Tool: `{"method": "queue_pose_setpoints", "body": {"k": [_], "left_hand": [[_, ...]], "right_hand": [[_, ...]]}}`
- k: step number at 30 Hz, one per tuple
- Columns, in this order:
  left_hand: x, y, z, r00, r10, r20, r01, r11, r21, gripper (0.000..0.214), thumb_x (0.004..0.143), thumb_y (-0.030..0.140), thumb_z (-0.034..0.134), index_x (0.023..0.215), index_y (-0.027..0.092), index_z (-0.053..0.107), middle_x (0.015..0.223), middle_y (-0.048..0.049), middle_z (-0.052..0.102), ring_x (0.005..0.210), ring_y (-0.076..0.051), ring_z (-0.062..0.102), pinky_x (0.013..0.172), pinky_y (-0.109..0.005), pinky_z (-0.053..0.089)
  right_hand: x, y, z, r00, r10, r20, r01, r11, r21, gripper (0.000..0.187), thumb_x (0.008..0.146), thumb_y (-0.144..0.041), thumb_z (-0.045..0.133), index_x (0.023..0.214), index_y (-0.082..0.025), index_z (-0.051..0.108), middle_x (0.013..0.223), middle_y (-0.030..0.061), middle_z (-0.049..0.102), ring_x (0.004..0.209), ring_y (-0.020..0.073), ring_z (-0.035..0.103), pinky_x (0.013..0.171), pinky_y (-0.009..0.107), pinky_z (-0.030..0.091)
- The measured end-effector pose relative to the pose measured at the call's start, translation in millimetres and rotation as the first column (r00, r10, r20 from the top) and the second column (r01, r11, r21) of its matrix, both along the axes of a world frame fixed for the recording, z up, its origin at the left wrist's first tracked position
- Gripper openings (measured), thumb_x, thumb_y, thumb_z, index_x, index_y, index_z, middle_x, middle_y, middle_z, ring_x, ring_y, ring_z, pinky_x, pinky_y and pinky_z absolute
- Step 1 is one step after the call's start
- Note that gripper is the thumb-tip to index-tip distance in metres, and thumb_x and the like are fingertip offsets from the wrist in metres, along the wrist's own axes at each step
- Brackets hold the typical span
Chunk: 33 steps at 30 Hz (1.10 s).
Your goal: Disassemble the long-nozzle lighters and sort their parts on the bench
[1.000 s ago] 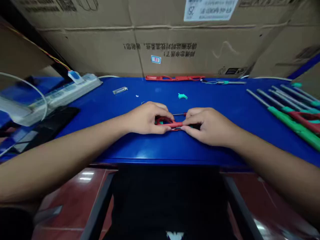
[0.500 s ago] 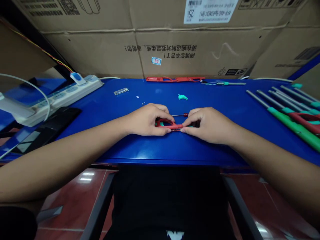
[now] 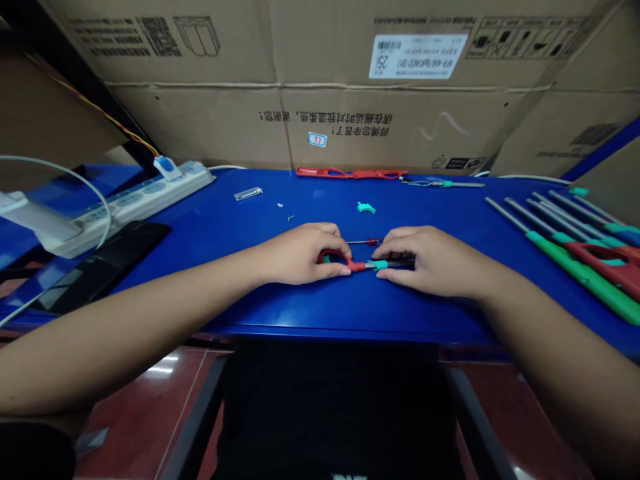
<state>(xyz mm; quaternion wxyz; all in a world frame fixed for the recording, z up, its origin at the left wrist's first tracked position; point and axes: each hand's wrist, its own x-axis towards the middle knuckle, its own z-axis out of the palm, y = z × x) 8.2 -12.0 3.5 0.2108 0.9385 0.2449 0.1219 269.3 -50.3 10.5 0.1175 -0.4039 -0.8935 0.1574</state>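
Note:
On the blue table [image 3: 310, 303] lies a long lighter with a red handle and a teal collar [image 3: 361, 265]. My left hand [image 3: 300, 255] is closed round its red handle end. My right hand [image 3: 430, 260] pinches the teal collar and the metal tube beside it. The hands hide most of the lighter. Just behind it lies a thin metal rod with a small red tip [image 3: 364, 242]. A small teal plastic piece [image 3: 365, 208] sits farther back.
A red lighter shell [image 3: 350, 174] and a teal-ended tube [image 3: 443, 183] lie along the back edge, under cardboard boxes [image 3: 320, 80]. Several finished green and red lighters [image 3: 580, 247] lie at right. A white power strip [image 3: 125, 203] and a black slab [image 3: 107, 257] are at left.
My right hand has slid a little to the right along the lighter, baring the teal collar. The view has tilted slightly, so everything sits lower in the frame.

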Motion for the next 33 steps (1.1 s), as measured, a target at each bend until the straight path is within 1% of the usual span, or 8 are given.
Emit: {"method": "queue_pose_setpoints", "body": {"k": [7,10,17,19,22,28,30,33], "left_hand": [[7,-7,5.5,0.985,0.155,-0.074,-0.163,0.98,-0.111,0.026,0.085,0.037,0.07,0.102,0.018,0.067,0.09,-0.0026,0.07,0.081,-0.016,0.063,0.072,-0.026,0.044],[8,-8,2.8,0.971,0.235,-0.035,-0.237,0.949,-0.207,0.016,0.085,0.032,0.069,0.094,0.019,0.069,0.08,0.001,0.071,0.069,-0.013,0.061,0.063,-0.023,0.041],[8,-15,0.3,0.919,0.357,0.167,-0.301,0.909,-0.288,0.005,0.082,0.02,0.069,0.077,0.017,0.066,0.07,0.0023,0.07,0.063,-0.011,0.062,0.06,-0.022,0.043],[7,-17,2.6,0.901,0.367,0.232,-0.309,0.917,-0.252,0.008,0.082,0.019,0.068,0.076,0.018,0.065,0.07,0.0023,0.069,0.062,-0.012,0.061,0.06,-0.023,0.044],[3,-20,8.1,0.872,0.34,0.351,-0.347,0.937,-0.045,0.009,0.083,0.016,0.064,0.075,0.019,0.062,0.072,0.0011,0.068,0.066,-0.014,0.062,0.063,-0.025,0.045],[-9,-17,17.7,0.871,0.247,0.425,-0.403,0.854,0.329,0.015,0.087,0.008,0.052,0.08,0.02,0.06,0.077,-0.0019,0.068,0.077,-0.017,0.063,0.072,-0.029,0.047],[-11,-14,19.9,0.878,0.249,0.408,-0.405,0.841,0.359,0.014,0.088,0.009,0.052,0.082,0.019,0.061,0.079,-0.0027,0.068,0.079,-0.018,0.063,0.074,-0.03,0.047],[-14,-7,26.0,0.868,0.304,0.392,-0.419,0.872,0.253,0.006,0.09,0.02,0.059,0.089,0.019,0.064,0.082,-0.0024,0.069,0.077,-0.017,0.063,0.073,-0.028,0.047]], "right_hand": [[-18,-5,-2.4,0.999,-0.044,0.03,0.04,0.994,0.105,0.017,0.09,-0.03,0.062,0.099,-0.019,0.071,0.096,0.0071,0.072,0.087,0.0218,0.065,0.077,0.034,0.049],[-29,-10,-5.9,0.999,0.018,0.043,-0.025,0.983,0.181,0.016,0.093,-0.027,0.058,0.098,-0.017,0.069,0.093,0.0085,0.071,0.087,0.0225,0.063,0.078,0.036,0.05],[-37,-12,-8.6,0.982,0.188,0.021,-0.177,0.871,0.459,0.021,0.096,-0.019,0.049,0.103,-0.012,0.067,0.093,0.0121,0.07,0.087,0.0239,0.06,0.081,0.04,0.051],[-39,-7,-0.6,0.976,0.215,0.026,-0.2,0.849,0.489,0.022,0.096,-0.017,0.047,0.103,-0.013,0.067,0.093,0.0125,0.071,0.088,0.0241,0.06,0.081,0.04,0.052],[-44,3,17.0,0.966,0.25,0.064,-0.248,0.832,0.496,0.023,0.093,-0.013,0.045,0.098,-0.015,0.067,0.091,0.0126,0.071,0.085,0.0237,0.061,0.078,0.041,0.052],[-61,20,31.6,0.974,0.215,0.068,-0.213,0.782,0.586,0.022,0.091,-0.01,0.047,0.098,-0.015,0.067,0.093,0.0127,0.071,0.088,0.024,0.062,0.078,0.039,0.051],[-63,25,28.1,0.977,0.212,0.029,-0.181,0.748,0.638,0.022,0.092,-0.011,0.047,0.098,-0.014,0.068,0.095,0.0135,0.072,0.09,0.0242,0.062,0.079,0.038,0.051],[-58,32,23.4,0.977,0.211,0.029,-0.174,0.713,0.679,0.022,0.095,-0.015,0.047,0.102,-0.014,0.068,0.098,0.0133,0.073,0.09,0.024,0.062,0.081,0.039,0.049]]}}
